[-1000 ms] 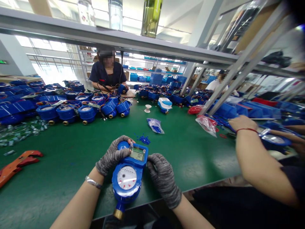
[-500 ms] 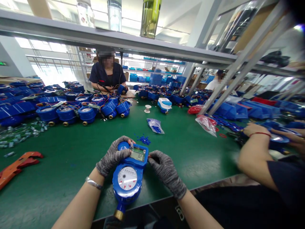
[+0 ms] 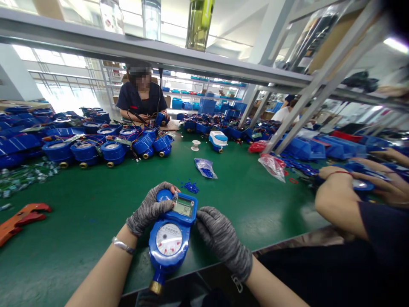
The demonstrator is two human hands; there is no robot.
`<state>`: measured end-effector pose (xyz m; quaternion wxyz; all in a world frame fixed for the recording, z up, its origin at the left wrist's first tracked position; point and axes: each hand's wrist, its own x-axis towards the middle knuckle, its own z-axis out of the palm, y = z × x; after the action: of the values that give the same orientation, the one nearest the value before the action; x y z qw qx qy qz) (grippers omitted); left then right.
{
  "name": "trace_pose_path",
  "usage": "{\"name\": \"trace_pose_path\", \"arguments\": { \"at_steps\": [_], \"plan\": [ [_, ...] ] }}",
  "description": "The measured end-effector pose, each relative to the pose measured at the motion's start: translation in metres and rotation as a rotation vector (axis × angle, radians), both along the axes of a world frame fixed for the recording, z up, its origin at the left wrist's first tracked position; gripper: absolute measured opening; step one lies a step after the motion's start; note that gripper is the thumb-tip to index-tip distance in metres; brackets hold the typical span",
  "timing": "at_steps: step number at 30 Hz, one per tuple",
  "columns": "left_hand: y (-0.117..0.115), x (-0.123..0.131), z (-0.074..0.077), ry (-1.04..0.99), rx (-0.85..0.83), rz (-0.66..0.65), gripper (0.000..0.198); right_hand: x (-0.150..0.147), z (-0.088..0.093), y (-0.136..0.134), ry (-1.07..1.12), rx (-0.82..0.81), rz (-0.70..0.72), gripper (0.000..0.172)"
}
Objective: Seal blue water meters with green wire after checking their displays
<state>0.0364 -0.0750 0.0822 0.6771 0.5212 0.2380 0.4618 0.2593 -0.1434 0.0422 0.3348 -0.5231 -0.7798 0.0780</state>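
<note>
Head view: blue water meter [image 3: 169,245], LCD [image 3: 184,207] reading "02"; left hand [image 3: 149,209] clasps its head at 10 o'clock, right hand [image 3: 222,241] grips its 3 o'clock side

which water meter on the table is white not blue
The white-bodied water meter with a light-blue cap, standing mid-table beyond the clear bag of blue parts; the rest are dark blue.

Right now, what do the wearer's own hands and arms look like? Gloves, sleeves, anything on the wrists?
Left hand and right hand are in grey-and-black marled knit gloves that end at the wrist. Both forearms are bare, with no sleeves in view. A thin silver bangle sits on the left wrist. A small dark tag seems to hang from the right cuff.
</note>
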Motion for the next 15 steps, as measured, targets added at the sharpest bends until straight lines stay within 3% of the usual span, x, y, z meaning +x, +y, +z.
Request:
{"name": "trace_pose_path", "arguments": {
  "at_steps": [5,8,11,15],
  "plan": [
    [-0.003,0.000,0.001,-0.021,-0.062,0.003,0.034,0.005,0.005,0.019,0.662,-0.644,0.050,0.031],
    [-0.003,-0.001,-0.001,-0.013,-0.076,0.007,0.034,0.000,0.003,0.027,0.844,-0.911,0.097,0.043],
    [-0.002,-0.001,-0.002,0.002,-0.060,-0.003,0.034,-0.002,-0.002,0.031,0.849,-0.950,0.084,0.045],
    [-0.002,-0.001,-0.002,0.023,-0.039,-0.002,0.035,-0.001,-0.004,0.032,0.809,-0.873,0.113,0.032]
  ]
}}
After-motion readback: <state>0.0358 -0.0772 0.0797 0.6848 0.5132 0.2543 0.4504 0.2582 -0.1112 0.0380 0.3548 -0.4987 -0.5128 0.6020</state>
